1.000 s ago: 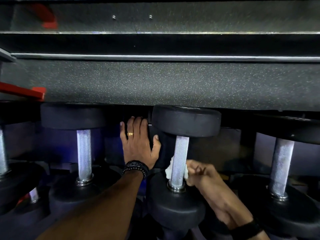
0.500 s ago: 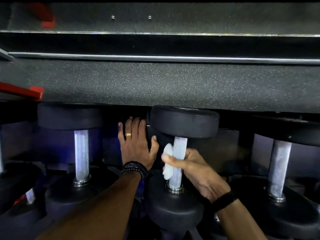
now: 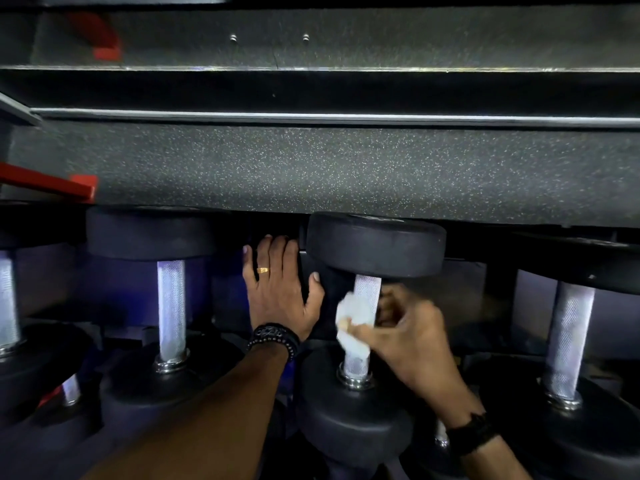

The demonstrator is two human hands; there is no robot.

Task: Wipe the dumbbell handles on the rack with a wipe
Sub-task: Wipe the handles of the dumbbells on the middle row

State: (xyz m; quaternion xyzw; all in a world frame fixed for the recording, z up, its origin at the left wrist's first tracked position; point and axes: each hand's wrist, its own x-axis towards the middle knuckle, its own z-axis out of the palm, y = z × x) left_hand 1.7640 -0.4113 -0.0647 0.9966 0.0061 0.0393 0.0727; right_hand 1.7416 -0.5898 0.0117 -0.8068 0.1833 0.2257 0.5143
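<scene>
Clenched around the soft white wipe [image 3: 351,327], your right hand [image 3: 408,336] presses it on the middle dumbbell's knurled steel handle [image 3: 363,299] on the rack, left hand [image 3: 280,292] flat and released just left: limp wipe snags, so pinch firmly.

The right hand [image 3: 412,336] with the wipe [image 3: 353,323] has slid from the handle's [image 3: 363,306] near end up to its middle, then stayed there, now blurred.
</scene>
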